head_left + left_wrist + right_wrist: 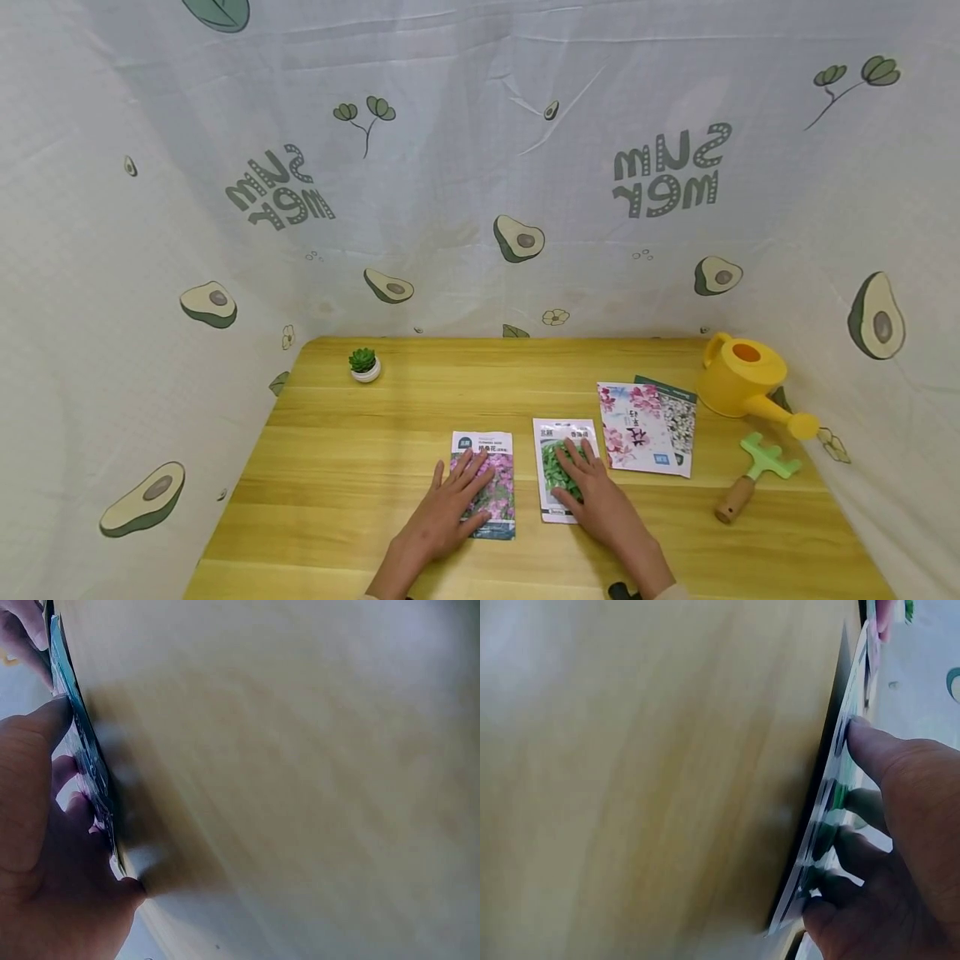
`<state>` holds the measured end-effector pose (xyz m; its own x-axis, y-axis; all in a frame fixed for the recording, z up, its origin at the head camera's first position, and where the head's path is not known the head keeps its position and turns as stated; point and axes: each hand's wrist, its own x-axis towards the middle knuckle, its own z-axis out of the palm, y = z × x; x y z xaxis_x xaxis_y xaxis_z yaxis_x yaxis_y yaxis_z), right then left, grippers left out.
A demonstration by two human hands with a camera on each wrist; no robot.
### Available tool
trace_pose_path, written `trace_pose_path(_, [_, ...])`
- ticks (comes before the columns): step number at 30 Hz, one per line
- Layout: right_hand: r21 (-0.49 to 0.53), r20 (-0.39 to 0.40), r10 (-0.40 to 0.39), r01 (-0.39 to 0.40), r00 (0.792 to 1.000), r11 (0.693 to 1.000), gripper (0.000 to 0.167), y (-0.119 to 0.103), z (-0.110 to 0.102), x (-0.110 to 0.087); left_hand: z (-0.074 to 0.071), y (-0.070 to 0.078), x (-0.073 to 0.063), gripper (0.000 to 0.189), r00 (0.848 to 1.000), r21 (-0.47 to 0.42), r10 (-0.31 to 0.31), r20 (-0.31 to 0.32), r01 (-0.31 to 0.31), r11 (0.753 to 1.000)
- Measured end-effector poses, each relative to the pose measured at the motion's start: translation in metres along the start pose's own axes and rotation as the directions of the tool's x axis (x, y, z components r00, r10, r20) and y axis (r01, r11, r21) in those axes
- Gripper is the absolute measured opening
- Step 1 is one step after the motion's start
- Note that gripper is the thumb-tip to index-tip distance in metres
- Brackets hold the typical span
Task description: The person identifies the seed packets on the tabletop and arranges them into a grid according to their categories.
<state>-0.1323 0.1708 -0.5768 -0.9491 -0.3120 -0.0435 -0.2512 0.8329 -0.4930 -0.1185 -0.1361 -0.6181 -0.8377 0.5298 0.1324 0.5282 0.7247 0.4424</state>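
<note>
Two seed packets lie side by side on the wooden table near its front. Spread fingers of the left hand (447, 510) rest on the packet with pink flowers (501, 492), its thumb across the lower part. The right hand (596, 497) lies with fingers spread on the packet with green leaves (551, 467). In the left wrist view, the left hand (60, 847) touches the face of the pink-flower packet (91, 761). The right wrist view has the right hand (892, 840) with its thumb and fingertips on the green-leaf packet (826, 802).
Right of the hands, a pink-blossom packet (626, 417) overlaps a white-flower packet (681, 421). A yellow watering can (738, 379) stands at the back right, with a green hand rake (765, 458) in front. A small potted succulent (363, 365) sits back left. Patterned cloth surrounds the table (337, 467).
</note>
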Motion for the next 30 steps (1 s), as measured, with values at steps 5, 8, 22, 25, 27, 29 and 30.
trace_pose_path(5, [0.006, 0.014, 0.02, -0.02, 1.0, 1.0, 0.069, -0.003, 0.002, -0.002, -0.002, 0.002, 0.0, 0.069, 1.0, -0.004, -0.006, 0.013, 0.006, 1.0])
trace_pose_path(8, [0.019, 0.002, 0.014, -0.014, 1.0, 1.0, 0.069, -0.005, 0.003, -0.002, -0.004, 0.003, 0.0, 0.068, 1.0, 0.007, -0.015, 0.013, 0.015, 1.0])
trace_pose_path(22, [0.019, -0.025, 0.028, -0.028, 0.999, 0.999, 0.07, -0.012, 0.013, -0.008, -0.004, 0.004, 0.0, 0.069, 1.0, -0.007, -0.01, 0.015, 0.011, 1.0])
trace_pose_path(25, [0.021, -0.027, 0.03, -0.03, 0.999, 0.999, 0.069, -0.014, 0.015, -0.01, -0.002, 0.003, 0.0, 0.068, 1.0, 0.0, -0.007, 0.004, 0.007, 1.0])
trace_pose_path(27, [0.015, -0.023, 0.027, -0.027, 0.999, 1.0, 0.07, -0.015, 0.016, -0.011, -0.003, 0.004, -0.001, 0.068, 1.0, -0.005, -0.006, -0.002, 0.006, 1.0])
trace_pose_path(29, [0.013, -0.023, 0.022, -0.022, 0.999, 1.0, 0.07, -0.016, 0.016, -0.012, -0.005, 0.005, -0.001, 0.067, 1.0, -0.012, 0.001, -0.005, -0.001, 1.0])
trace_pose_path(30, [0.011, -0.026, 0.017, -0.017, 1.0, 1.0, 0.07, -0.016, 0.017, -0.012, -0.006, 0.006, -0.001, 0.067, 1.0, -0.019, 0.002, -0.004, -0.002, 1.0])
